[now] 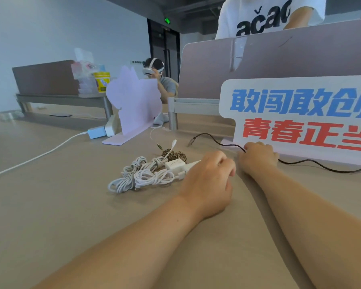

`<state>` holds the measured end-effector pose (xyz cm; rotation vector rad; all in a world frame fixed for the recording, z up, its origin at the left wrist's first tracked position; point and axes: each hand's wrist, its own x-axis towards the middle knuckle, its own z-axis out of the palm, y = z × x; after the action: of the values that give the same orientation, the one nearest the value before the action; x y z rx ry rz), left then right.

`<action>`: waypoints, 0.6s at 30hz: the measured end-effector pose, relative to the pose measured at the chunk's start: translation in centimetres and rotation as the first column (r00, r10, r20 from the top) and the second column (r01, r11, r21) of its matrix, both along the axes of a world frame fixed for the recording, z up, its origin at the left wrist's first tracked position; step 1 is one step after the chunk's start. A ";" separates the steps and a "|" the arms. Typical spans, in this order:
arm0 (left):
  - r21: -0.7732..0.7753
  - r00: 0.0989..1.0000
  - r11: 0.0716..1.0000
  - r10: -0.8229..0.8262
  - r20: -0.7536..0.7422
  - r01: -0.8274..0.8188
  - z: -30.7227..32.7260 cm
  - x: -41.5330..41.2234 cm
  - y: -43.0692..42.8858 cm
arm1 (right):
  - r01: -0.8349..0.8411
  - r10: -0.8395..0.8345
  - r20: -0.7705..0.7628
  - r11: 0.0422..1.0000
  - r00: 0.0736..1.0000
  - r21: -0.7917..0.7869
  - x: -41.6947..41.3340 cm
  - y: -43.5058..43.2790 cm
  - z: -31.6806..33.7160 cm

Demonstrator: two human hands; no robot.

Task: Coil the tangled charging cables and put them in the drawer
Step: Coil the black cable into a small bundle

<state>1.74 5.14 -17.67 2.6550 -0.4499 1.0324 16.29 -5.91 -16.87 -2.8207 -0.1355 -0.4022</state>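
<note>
A heap of coiled white charging cables (142, 174) lies on the beige table (50, 205), with a white adapter (175, 164) and a brown braided cable (174, 155) at its far side. A thin black cable (215, 140) runs loose across the table to the right. My right hand (258, 157) grips this black cable, fingers curled round it, in front of the sign. Just right of the heap, my left hand (208, 180) has its fingers curled; whether it holds anything I cannot see. No drawer is in view.
A white sign with blue and red characters (300, 117) stands close behind my right hand. A lilac standing board (133, 105) and a plugged-in white charger (97, 132) sit farther back. Desk dividers (258, 65) rise behind. Two people are beyond the desks.
</note>
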 end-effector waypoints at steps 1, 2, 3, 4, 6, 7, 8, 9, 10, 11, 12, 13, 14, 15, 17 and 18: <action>-0.007 0.998 1.000 0.009 -0.058 -0.010 0.1 0.4 -0.5 | 0.022 -0.022 -0.013 1.000 1.000 -0.013 0.4 0.0 -0.1; -0.012 0.993 1.000 0.027 -0.115 -0.029 0.1 0.8 -1.0 | 0.036 -0.037 -0.025 0.999 0.999 -0.006 0.6 -0.1 -0.2; -0.024 0.986 0.998 0.051 -0.159 -0.055 0.1 1.2 -1.1 | 0.040 -0.040 -0.025 0.999 0.999 0.005 0.7 0.0 -0.2; -0.040 0.979 0.996 0.073 -0.188 -0.082 0.1 1.5 -1.2 | 0.035 -0.035 0.001 0.999 0.999 0.006 0.8 0.0 -0.2; -0.091 0.974 0.989 0.092 -0.207 -0.113 0.0 1.8 -1.1 | 0.023 -0.027 0.129 0.999 0.991 0.028 0.7 -0.4 -0.1; -0.115 0.973 0.986 0.091 -0.212 -0.118 -0.1 1.8 -1.0 | 0.015 -0.032 0.211 0.996 0.977 0.082 0.5 -0.8 0.1; -0.131 0.973 0.984 0.089 -0.215 -0.119 -0.1 1.7 -0.9 | -0.012 -0.037 0.287 0.986 0.957 0.167 0.2 -1.2 0.3; -0.141 0.972 0.983 0.088 -0.219 -0.121 -0.1 1.7 -0.8 | -0.057 -0.040 0.348 0.963 0.937 0.263 -0.2 -1.8 0.4; -0.151 0.973 0.981 0.089 -0.214 -0.123 -0.2 1.7 -0.8 | -0.110 -0.035 0.385 0.930 0.922 0.350 -0.7 -2.4 0.6; -0.162 0.974 0.979 0.091 -0.209 -0.127 -0.2 1.6 -0.7 | -0.158 -0.026 0.400 0.894 0.916 0.419 -1.2 -2.9 0.6; -0.180 0.976 0.975 0.090 -0.198 -0.126 -0.3 1.6 -0.7 | -0.193 -0.013 0.406 0.866 0.914 0.461 -1.9 -3.4 0.7; -0.202 0.976 0.971 0.088 -0.197 -0.128 -0.3 1.5 -0.7 | -0.216 0.000 0.411 0.850 0.912 0.480 -2.5 -4.0 0.6; -0.230 0.978 0.964 0.087 -0.191 -0.130 -0.4 1.5 -0.7 | -0.237 0.015 0.419 0.843 0.908 0.484 -3.2 -4.8 0.7; -0.267 0.980 0.954 0.089 -0.180 -0.135 -0.4 1.4 -0.7 | -0.258 0.031 0.428 0.836 0.903 0.484 -3.8 -5.5 0.6; -0.342 0.987 0.929 0.105 -0.120 -0.141 -0.2 1.1 -0.8 | -0.287 0.046 0.449 0.824 0.893 0.488 -5.1 -7.4 0.6; -0.376 0.990 0.916 0.118 -0.081 -0.140 0.0 0.8 -1.2 | -0.300 0.051 0.460 0.820 0.886 0.487 -6.0 -8.5 0.7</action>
<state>2.55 3.96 -17.64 2.3776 -0.0497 0.9629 10.29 -14.43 -16.13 -2.0918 -0.3212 -0.8628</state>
